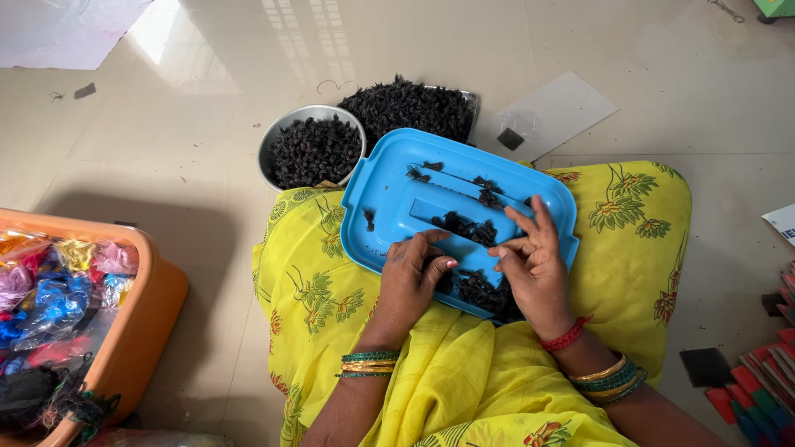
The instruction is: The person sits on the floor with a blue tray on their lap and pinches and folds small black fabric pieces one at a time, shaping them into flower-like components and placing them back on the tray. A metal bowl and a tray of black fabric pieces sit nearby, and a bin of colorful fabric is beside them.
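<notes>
A blue plastic tray lid [389, 178] lies upside down on my lap, over yellow flowered cloth [306, 281]. Small black tufted pieces [470, 228] are scattered along its ridges, with a darker heap [484, 294] near its front edge. My left hand [410, 277] rests on the lid with fingers curled over some black pieces; whether it grips any I cannot tell. My right hand [534, 265] hovers just right of it, fingers spread, touching the pieces by the heap.
A round steel bowl [277, 136] and a second container [410, 108] behind the lid are heaped with the same black pieces. An orange tub [145, 306] of coloured bundles stands at left. White card [551, 112] lies on the tiled floor; coloured packets [762, 385] sit at right.
</notes>
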